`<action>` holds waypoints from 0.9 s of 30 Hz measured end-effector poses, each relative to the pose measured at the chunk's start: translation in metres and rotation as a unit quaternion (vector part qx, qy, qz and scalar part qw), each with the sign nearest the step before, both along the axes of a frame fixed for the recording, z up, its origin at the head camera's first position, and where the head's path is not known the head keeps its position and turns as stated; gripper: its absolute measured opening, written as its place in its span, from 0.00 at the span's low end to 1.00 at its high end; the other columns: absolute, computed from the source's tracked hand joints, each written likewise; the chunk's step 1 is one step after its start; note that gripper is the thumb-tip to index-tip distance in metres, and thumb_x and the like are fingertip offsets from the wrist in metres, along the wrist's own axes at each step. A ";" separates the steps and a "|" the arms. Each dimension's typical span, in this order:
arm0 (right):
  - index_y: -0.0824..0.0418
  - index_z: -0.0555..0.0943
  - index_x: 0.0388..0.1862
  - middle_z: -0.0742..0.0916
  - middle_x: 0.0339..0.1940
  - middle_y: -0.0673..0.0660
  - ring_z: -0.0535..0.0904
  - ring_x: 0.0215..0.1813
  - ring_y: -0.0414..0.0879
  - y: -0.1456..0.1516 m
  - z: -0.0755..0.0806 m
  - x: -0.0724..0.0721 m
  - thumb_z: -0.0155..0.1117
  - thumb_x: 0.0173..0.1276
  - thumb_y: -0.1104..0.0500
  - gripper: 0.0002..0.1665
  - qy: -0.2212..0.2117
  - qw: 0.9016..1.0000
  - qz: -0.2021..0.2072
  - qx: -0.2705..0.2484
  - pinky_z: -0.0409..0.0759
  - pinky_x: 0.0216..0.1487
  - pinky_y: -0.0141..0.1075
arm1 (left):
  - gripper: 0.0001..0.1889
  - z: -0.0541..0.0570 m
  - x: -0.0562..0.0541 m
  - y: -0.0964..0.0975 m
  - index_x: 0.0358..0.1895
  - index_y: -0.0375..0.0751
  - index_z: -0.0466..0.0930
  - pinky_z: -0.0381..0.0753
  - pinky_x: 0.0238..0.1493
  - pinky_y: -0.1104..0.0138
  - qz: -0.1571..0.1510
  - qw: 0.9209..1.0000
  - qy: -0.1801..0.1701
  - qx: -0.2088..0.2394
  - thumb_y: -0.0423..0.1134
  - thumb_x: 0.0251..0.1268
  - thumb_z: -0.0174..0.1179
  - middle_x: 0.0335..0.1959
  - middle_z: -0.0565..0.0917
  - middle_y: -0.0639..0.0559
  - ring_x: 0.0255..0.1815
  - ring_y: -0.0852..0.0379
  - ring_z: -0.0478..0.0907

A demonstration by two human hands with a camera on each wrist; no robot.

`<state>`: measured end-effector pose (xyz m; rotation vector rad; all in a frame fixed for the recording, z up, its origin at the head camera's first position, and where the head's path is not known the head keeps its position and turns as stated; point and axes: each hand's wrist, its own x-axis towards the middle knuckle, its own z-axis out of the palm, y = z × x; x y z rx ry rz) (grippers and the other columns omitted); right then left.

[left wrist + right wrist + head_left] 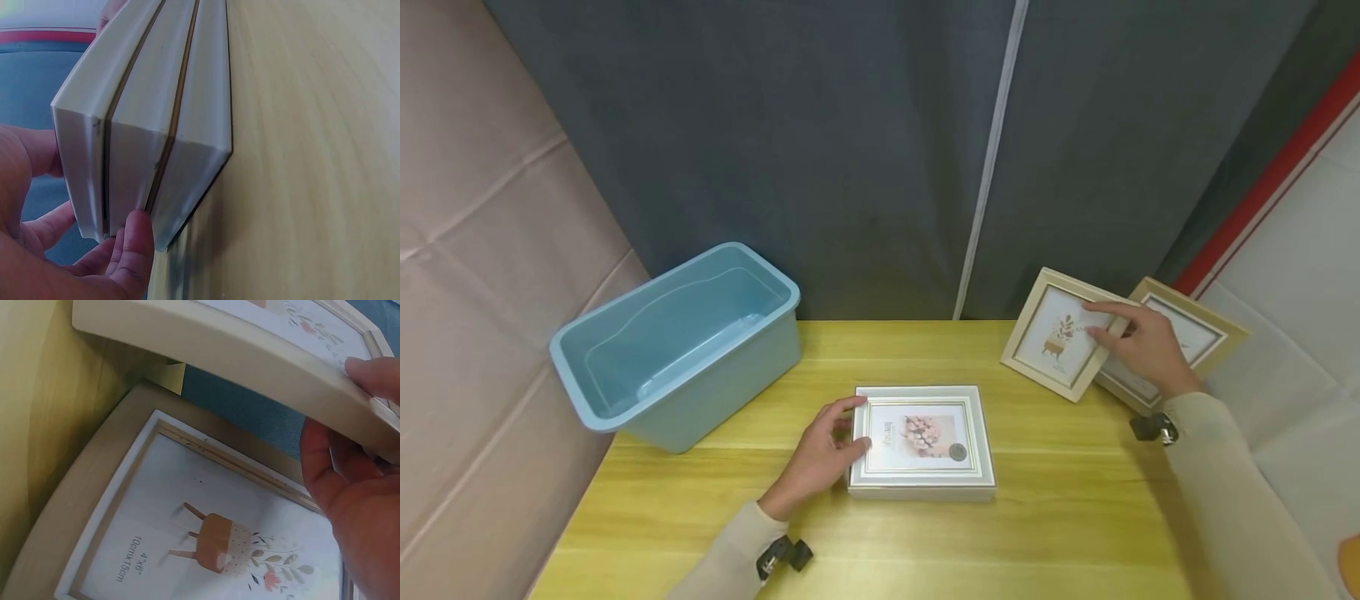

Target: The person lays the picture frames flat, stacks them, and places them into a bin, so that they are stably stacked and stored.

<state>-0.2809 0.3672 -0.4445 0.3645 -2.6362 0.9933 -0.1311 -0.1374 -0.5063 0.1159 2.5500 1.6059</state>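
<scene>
On the table lies a stack of white picture frames [921, 478], the top one showing a pink flower print. My left hand [815, 457] grips the stack's left end, thumb over the top face and fingers along the side. Dark and brown seams between the stacked layers [144, 112] show in the left wrist view. At the right, my right hand [1150, 346] pinches the upper right edge of a beige picture frame [1060, 333] with a potted-plant print, held tilted. Partly behind it leans a second beige picture frame [119, 462], its print marked 10cmx15cm.
A blue plastic bin [737, 375] stands at the table's back left. Behind the yellow wood-grain table [880, 542] rises a dark grey panel [775, 125]. A pale wall [1292, 333] borders the right side, close to the leaning frame.
</scene>
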 end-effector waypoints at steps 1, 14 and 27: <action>0.48 0.89 0.61 0.81 0.50 0.18 0.65 0.15 0.38 0.000 0.000 0.001 0.77 0.69 0.58 0.22 0.004 1.000 0.002 -0.003 0.68 0.19 0.32 | 0.33 0.000 0.000 0.000 0.75 0.60 0.73 0.82 0.50 0.63 0.000 1.000 -0.001 0.001 0.38 0.67 0.71 0.68 0.77 0.48 0.60 0.49 0.77; 0.47 0.87 0.65 0.83 0.50 0.24 0.76 0.20 0.35 -0.010 0.015 0.013 0.80 0.66 0.60 0.28 0.015 0.999 0.001 -0.039 0.70 0.19 0.29 | 0.33 0.000 0.003 -0.001 0.74 0.63 0.73 0.82 0.52 0.60 0.010 1.000 -0.009 0.007 0.40 0.68 0.71 0.67 0.77 0.48 0.59 0.49 0.77; 0.62 0.84 0.67 0.84 0.52 0.25 0.82 0.30 0.27 -0.023 0.024 0.030 0.77 0.64 0.70 0.31 0.019 0.992 0.006 -0.122 0.80 0.30 0.20 | 0.34 0.001 0.002 0.000 0.75 0.61 0.73 0.84 0.50 0.61 0.016 1.000 -0.006 0.003 0.41 0.67 0.73 0.67 0.78 0.47 0.59 0.49 0.79</action>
